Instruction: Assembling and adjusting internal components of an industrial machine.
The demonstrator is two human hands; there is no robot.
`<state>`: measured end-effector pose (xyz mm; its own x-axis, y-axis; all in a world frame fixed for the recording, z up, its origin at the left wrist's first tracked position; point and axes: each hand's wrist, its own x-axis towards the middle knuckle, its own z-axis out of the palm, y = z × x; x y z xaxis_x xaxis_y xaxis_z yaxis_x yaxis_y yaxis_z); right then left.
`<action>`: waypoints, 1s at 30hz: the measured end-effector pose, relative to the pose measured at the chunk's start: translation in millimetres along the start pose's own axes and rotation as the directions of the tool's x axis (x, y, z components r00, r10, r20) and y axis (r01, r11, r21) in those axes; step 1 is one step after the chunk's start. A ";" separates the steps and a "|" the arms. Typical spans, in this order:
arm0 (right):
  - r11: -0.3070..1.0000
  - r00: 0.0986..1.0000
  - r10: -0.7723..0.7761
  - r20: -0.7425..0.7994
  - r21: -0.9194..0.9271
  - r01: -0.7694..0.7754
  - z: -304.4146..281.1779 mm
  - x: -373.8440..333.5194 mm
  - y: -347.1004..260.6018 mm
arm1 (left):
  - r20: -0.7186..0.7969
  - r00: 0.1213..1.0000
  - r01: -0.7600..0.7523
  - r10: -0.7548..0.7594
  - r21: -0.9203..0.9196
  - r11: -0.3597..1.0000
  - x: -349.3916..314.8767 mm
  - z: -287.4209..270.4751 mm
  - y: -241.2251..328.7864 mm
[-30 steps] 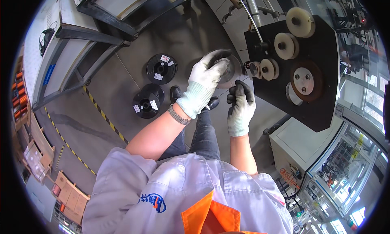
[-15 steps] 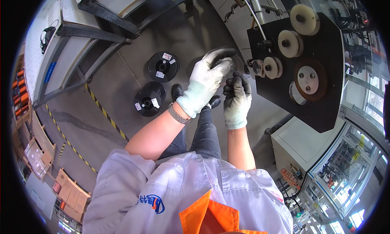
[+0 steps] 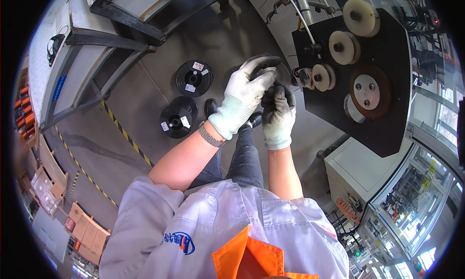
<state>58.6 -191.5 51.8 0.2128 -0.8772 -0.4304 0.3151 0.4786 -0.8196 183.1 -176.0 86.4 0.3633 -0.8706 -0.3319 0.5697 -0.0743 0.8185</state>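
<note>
My left hand wears a white knit glove with dark, smudged fingers, and its fingers curl round in a closed grip. Right beside it, my right hand is gloved the same way, its fingers bent in and pressed together, meeting the left fingertips. Whatever lies between the fingers is too small or too hidden to name. Behind the hands shows part of a dark round rim, mostly covered by the gloves. To the right stands a black machine panel carrying several pale rollers.
Two black spools with white labels stand on the floor at left of my shoes. A metal-framed bench is at far left, yellow-black tape below it. A white cabinet stands at right.
My right hand has moved slightly up and to the left, so its fingers now meet those of my left hand. The left hand has hardly moved.
</note>
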 end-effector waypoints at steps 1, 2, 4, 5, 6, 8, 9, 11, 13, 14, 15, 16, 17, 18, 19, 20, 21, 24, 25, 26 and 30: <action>1.000 1.000 0.002 0.001 0.002 -0.002 0.0 -0.3 0.0 | 0.000 1.000 0.002 -0.002 -0.012 1.000 0.1 0.0 0.5; 0.999 1.000 -0.026 -0.010 -0.022 0.026 -0.2 -1.2 -0.5 | -0.002 1.000 0.002 -0.002 -0.010 1.000 1.0 0.4 1.7; 0.998 0.999 -0.050 -0.016 -0.048 0.049 -2.2 -1.9 -1.3 | 0.024 1.000 0.014 -0.017 0.102 0.995 3.9 1.6 4.2; 0.995 0.997 -0.077 -0.008 -0.062 0.076 -4.9 -1.4 -0.8 | 0.019 1.000 0.014 -0.016 0.102 0.995 6.0 2.0 3.6; 0.992 0.994 -0.105 0.000 -0.076 0.105 -6.3 -0.8 -0.8 | 0.046 0.998 -0.057 0.049 0.197 0.979 9.2 3.3 2.1; 0.995 0.997 -0.070 -0.014 -0.067 0.069 -3.9 2.8 0.5 | 0.074 0.991 -0.129 0.112 0.287 0.949 15.6 4.3 -1.3; 0.999 0.999 -0.036 0.007 0.032 0.036 -3.2 8.2 2.8 | 0.096 0.982 -0.189 0.165 0.380 0.905 18.9 6.1 -2.8; 0.985 0.993 0.019 0.113 0.169 -0.039 -9.1 19.5 6.8 | 0.124 0.969 -0.246 0.212 0.465 0.851 21.1 8.9 -6.2; 0.991 0.985 -0.044 0.164 0.133 0.022 -14.5 28.9 10.7 | 0.132 0.960 -0.278 0.246 0.542 0.793 22.6 10.7 -4.1; 0.991 0.971 -0.105 0.216 0.101 0.085 -17.4 33.1 12.2 | 0.132 0.960 -0.277 0.245 0.542 0.793 22.5 12.4 -3.2; 0.991 0.971 -0.104 0.213 0.100 0.084 -22.1 37.0 13.8 | 0.111 0.965 -0.259 0.239 0.566 0.782 21.0 14.6 -1.8; 0.932 0.940 -0.218 0.264 -0.229 0.280 -27.3 40.9 14.3 | 0.090 0.968 -0.240 0.233 0.590 0.771 20.1 16.6 -1.4; 0.730 0.889 -0.298 0.349 -0.516 0.448 -32.9 43.4 14.4 | 0.092 0.969 -0.238 0.229 0.589 0.772 20.1 18.2 -2.2; 0.733 0.889 -0.294 0.351 -0.514 0.446 -31.7 42.9 11.0 | 0.074 0.969 -0.233 0.237 0.606 0.760 20.3 17.8 -2.0; 0.502 0.828 -0.362 0.429 -0.659 0.561 -30.0 40.2 6.3 | 0.057 0.968 -0.227 0.245 0.623 0.749 20.5 17.5 -1.8; 0.226 0.756 -0.398 0.520 -0.743 0.630 -28.6 37.2 4.2 | 0.051 0.968 -0.223 0.245 0.626 0.747 20.5 17.5 -1.2; 0.227 0.756 -0.396 0.522 -0.742 0.631 -29.0 34.9 4.0 | 0.064 0.946 -0.276 0.317 0.669 0.690 20.5 19.1 -0.5; 0.991 0.982 -0.135 0.130 0.018 0.134 -21.9 22.2 -0.3 | 0.074 0.893 -0.351 0.443 0.731 0.585 23.5 23.4 -0.7; 0.993 0.994 -0.112 0.011 0.038 0.111 -15.2 18.1 -3.8 | 0.073 0.892 -0.352 0.447 0.732 0.583 23.8 23.5 -1.5; 0.994 0.991 -0.084 -0.108 0.059 0.091 -10.5 16.5 -4.6 | 0.072 0.890 -0.353 0.451 0.734 0.580 24.1 23.8 -2.0; 0.999 0.993 -0.047 -0.105 0.019 0.049 -38.7 32.0 3.3 | 0.033 0.944 -0.277 0.329 0.621 0.733 28.4 26.3 -6.2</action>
<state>30.6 -219.5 20.7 0.0994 -0.8978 -0.4291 0.3429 0.4357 -0.8322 170.5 -213.1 84.2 0.5065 -0.8618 -0.0282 -0.1414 -0.1153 0.9832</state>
